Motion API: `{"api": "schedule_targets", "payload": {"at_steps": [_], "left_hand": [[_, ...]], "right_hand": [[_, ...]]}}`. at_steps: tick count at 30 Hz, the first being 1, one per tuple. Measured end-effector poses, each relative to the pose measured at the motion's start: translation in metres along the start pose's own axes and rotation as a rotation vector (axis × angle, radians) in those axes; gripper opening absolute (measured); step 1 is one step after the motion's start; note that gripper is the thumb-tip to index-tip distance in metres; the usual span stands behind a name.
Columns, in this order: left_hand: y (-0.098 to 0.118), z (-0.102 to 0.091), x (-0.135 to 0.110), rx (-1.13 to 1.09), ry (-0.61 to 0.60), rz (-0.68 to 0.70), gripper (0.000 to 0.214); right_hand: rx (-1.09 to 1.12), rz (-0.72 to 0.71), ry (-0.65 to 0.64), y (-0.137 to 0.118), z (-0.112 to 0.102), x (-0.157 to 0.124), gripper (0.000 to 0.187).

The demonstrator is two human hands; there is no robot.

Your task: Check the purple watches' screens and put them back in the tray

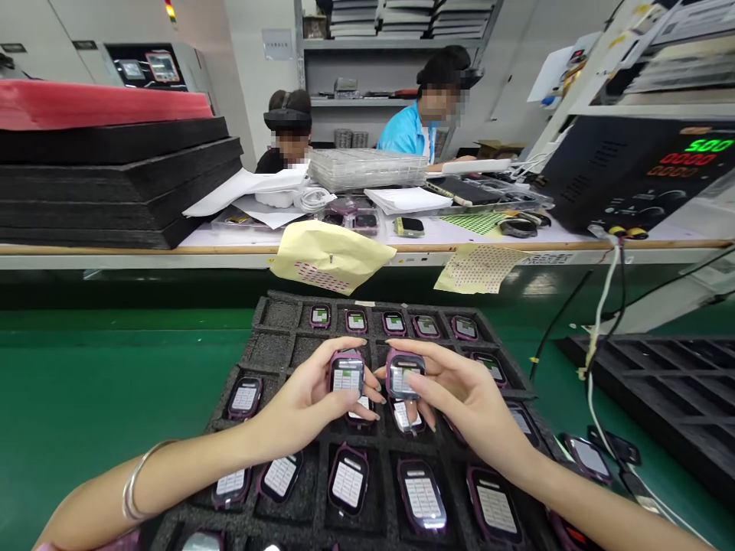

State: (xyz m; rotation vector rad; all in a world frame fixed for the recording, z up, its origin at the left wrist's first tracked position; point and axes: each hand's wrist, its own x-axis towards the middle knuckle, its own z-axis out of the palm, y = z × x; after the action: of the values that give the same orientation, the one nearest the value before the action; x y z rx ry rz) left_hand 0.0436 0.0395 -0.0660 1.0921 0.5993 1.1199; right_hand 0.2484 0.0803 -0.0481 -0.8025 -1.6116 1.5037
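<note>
Pinching a purple-rimmed rectangular watch body [347, 375] in the left hand [304, 402], silver bangle [133, 480] on that wrist. Right hand [462, 402] grips a second purple-rimmed watch body [405, 375] between thumb and fingers. Hands close together but not touching, each clamped on its own piece, both just above a black foam tray [269, 315]. Tray lies on a green-surfaced tabletop [103, 383]; its square compartments hold rows of similar watch bodies [422, 496], screens covered by white gridded film. Second black foam tray [648, 398] lies to the right, a cable of white and black wires [597, 337] running down beside it.

Farther on, two yellow paper sheets [330, 256] dotted with small labels hang over the tabletop's edge. Left: stacked black foam trays [115, 184] under a red foam sheet [97, 105]. Right: a black bench power supply [637, 168] with lit red and green digits. Beyond, a stack of clear plastic trays [367, 168] sits before two seated co-workers, one in a dark top [276, 161], one in a blue shirt [405, 132].
</note>
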Motion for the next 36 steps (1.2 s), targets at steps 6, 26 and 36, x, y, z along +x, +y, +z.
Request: {"api": "schedule_targets", "payload": {"at_steps": [6, 26, 36], "left_hand": [[0.0001, -0.0014, 0.0009, 0.006, 0.026, 0.019, 0.034], [-0.0014, -0.0020, -0.0012, 0.080, 0.042, -0.010, 0.047], [-0.0024, -0.0030, 0.0018, 0.103, 0.102, 0.009, 0.040]], "right_hand": [[0.074, 0.021, -0.110, -0.0033, -0.0016, -0.0040, 0.045], [-0.001, 0.024, 0.014, 0.0013, -0.0012, -0.0037, 0.026], [0.104, 0.061, -0.125, -0.0003, -0.0018, -0.0084, 0.047]]}}
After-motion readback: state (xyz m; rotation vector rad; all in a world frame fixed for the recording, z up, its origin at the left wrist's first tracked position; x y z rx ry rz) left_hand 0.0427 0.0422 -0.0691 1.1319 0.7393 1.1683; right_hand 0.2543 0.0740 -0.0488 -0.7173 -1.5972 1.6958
